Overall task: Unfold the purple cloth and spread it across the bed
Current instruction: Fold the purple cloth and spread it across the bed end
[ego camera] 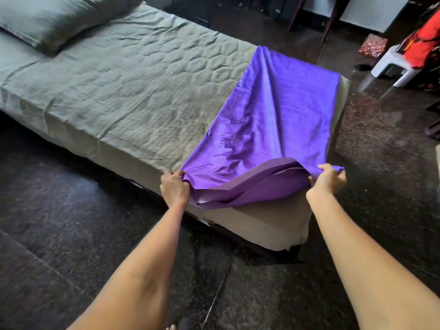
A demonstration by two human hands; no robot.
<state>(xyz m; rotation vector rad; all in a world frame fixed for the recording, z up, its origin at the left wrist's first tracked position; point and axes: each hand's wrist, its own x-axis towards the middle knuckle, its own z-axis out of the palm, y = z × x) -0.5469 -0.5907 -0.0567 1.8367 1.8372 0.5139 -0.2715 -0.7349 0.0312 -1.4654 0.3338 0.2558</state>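
A shiny purple cloth (273, 110) lies in a long folded strip across the foot end of the bed (123, 91), from its far edge to the near corner. Folded layers bulge up at the near end and hang slightly over the mattress edge. My left hand (174, 186) pinches the cloth's near left corner. My right hand (328, 179) grips the near right corner, lifted a little off the bed. Most of the grey-green sheet remains uncovered.
A grey pillow (57, 17) lies at the head of the bed, far left. A white plastic stool (395, 67) with red clothing (423, 41) stands at the right on the dark stone floor (59, 210). Furniture legs (333, 17) rise beyond the bed.
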